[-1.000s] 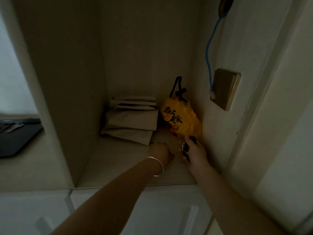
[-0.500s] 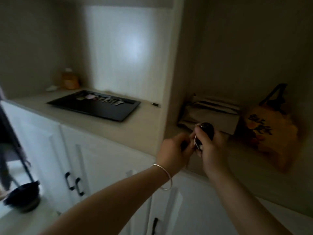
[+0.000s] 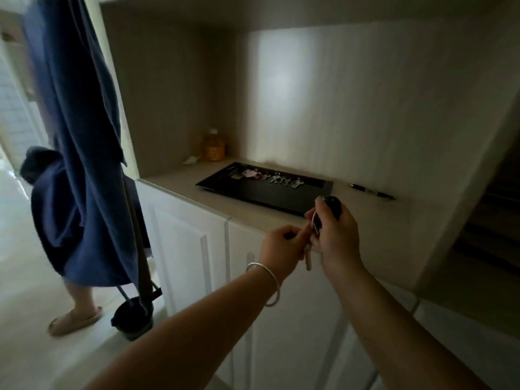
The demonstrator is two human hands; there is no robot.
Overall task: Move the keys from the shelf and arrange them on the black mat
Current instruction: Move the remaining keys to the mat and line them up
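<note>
A black mat [image 3: 270, 194] lies on the beige counter [image 3: 242, 218], with several keys [image 3: 267, 177] in a row along its far edge. My right hand [image 3: 337, 235] is closed around a black key fob [image 3: 333, 205] in front of the mat's near right corner. A metal key [image 3: 308, 257] hangs down from the bunch between my hands. My left hand [image 3: 282, 244], a silver bangle on its wrist, pinches the same bunch from the left. Both hands hover over the counter's front edge.
A pen [image 3: 371, 191] lies on the counter right of the mat. An orange bottle [image 3: 213, 146] stands in the back left corner. White cabinet doors [image 3: 194, 249] are below. At left, a person in blue [image 3: 70, 220] stands behind hanging blue cloth and a dark bucket [image 3: 133, 316].
My view swung left from the shelf niche to the counter with the mat. Both hands carried the key bunch out of the shelf and toward the mat.
</note>
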